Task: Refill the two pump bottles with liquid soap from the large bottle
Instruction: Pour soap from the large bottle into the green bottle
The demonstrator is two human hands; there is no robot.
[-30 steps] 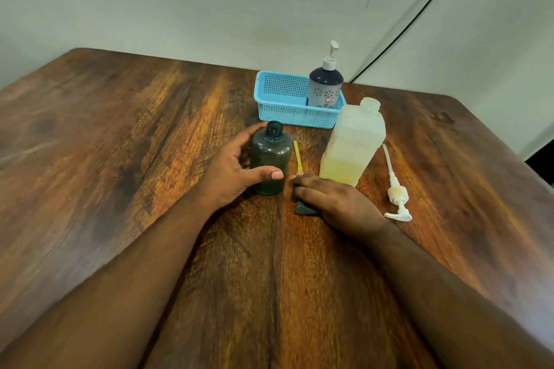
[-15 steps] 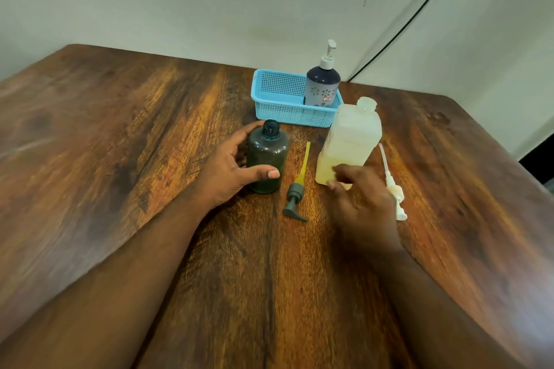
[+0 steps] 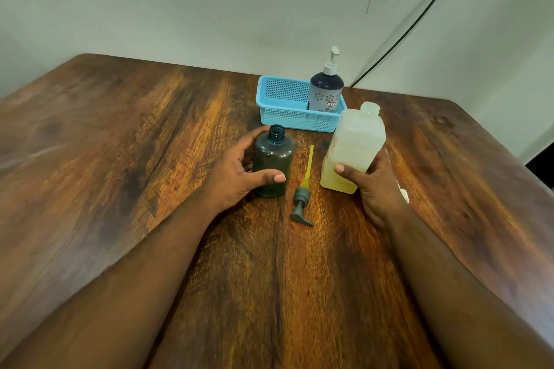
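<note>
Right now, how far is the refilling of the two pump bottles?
Done: the dark green plastic bottle is open, its grey pump with yellow tube lying on the wooden table. In hand: the left hand steadies that bottle; the right hand grips the large translucent uncapped soap bottle. Left: both pours; the navy pump bottle waits in the blue basket, pump on.

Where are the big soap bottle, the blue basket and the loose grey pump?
big soap bottle (image 3: 356, 141), head view, upper body.
blue basket (image 3: 287, 120), head view, front wall.
loose grey pump (image 3: 301, 196), head view, collar.
</note>
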